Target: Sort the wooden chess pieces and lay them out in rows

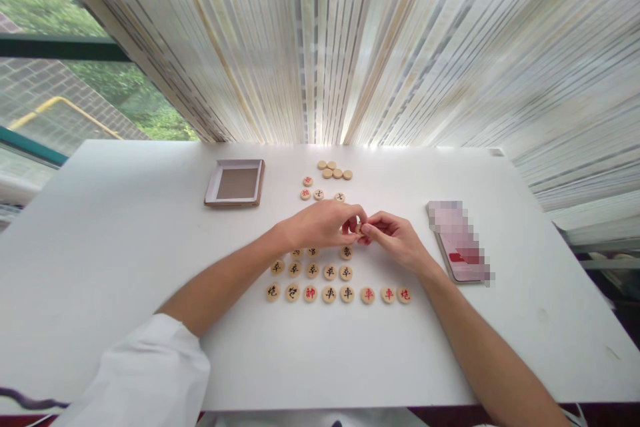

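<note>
My right hand (395,239) pinches a round wooden xiangqi piece (359,229) between thumb and fingers, just above the middle of the white table. From the left, my left hand (330,223) curls its thumb and forefinger to the same piece, so the two hands meet there. Below them lies a front row of pieces with black and red characters, among them a red piece (311,293). A row of black soldier pieces (313,271) is behind it. My left hand and forearm partly cover another row, where a black elephant piece (347,252) shows.
Beyond my hands sit a few face-up pieces, including a red one (308,181), and several blank-side-up pieces (338,174). An open shallow box (235,183) stands at the back left. A phone (457,240), partly pixelated, lies at right. Striped curtains (320,47) hang behind the table (320,360).
</note>
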Motion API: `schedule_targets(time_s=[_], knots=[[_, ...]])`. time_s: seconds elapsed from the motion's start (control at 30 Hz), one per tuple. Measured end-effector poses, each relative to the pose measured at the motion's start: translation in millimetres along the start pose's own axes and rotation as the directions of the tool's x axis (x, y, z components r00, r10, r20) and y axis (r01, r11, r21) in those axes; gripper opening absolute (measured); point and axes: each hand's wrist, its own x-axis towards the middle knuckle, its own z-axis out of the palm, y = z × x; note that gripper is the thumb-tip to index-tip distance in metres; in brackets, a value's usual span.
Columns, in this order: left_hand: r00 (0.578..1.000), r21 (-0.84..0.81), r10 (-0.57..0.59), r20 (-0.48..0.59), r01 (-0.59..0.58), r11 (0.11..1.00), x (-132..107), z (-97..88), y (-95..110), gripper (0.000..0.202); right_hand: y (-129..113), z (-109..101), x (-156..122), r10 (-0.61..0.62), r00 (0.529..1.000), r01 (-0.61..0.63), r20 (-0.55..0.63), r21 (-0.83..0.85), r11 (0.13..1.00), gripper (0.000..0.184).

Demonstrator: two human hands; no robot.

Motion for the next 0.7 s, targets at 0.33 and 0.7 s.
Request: schedule_targets(time_s=[0.33, 0.7], knots=[[1.000, -0.002, -0.005, -0.014, 0.005, 1.000, 0.5, -2.1, -7.0, 0.015, -1.2, -1.2, 0.3, -0.016, 0.999, 0.016, 0.046, -0.002, 1.000, 0.028], [0.999, -0.057, -0.027, -0.040, 0.024, 0.998, 0.9, -4.5, -11.8, 0.023, 3.1, -1.3, 0.4, -0.036, 0.999, 0.037, -0.012, 0.094, 0.995, 0.038]])
